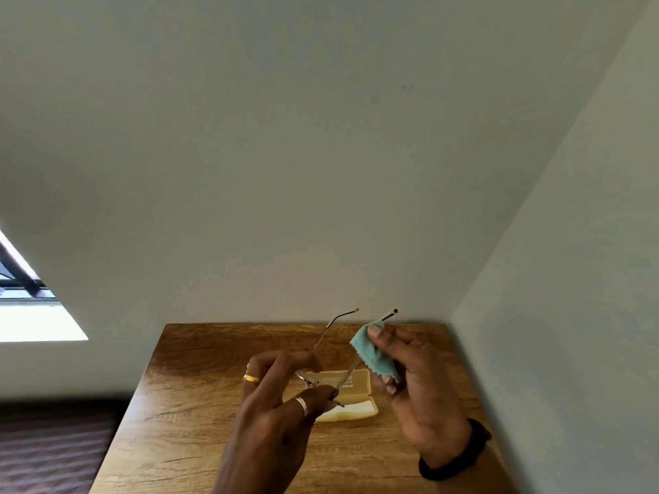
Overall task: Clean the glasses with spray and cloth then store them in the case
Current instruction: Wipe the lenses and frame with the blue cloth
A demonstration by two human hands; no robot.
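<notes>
Pale grey walls meet in a corner behind a brown wood-grain table point(199, 386); a window point(32, 315) shows at far left.

Left hand point(281, 397): held above the table centre, fingers closed on the front of the wire-frame glasses point(351, 369) near the hinge. The lenses are largely hidden behind the fingers.

Right hand point(417, 372): thumb and fingers pinch a teal microfibre cloth point(371, 354) around the right-hand temple arm. A black cuff point(460, 454) sits at this wrist.

Container: a pale yellow plastic glasses case point(360, 381) lies open on the table directly beneath the hands. It appears to hold nothing, though the hands cover part of it. No spray bottle is in view.

Both temple arms are unfolded and point away toward the far wall, clear of the table.

Handling assessment: the frame looks light, thin and easily bent, and the lenses prone to smudging. Hold it at the bridge or hinge and wipe with light pressure. The arms will need folding before it goes in the case.

Minor items: a gold ring point(251, 378) and a silver ring point(302, 404) on the left hand.
</notes>
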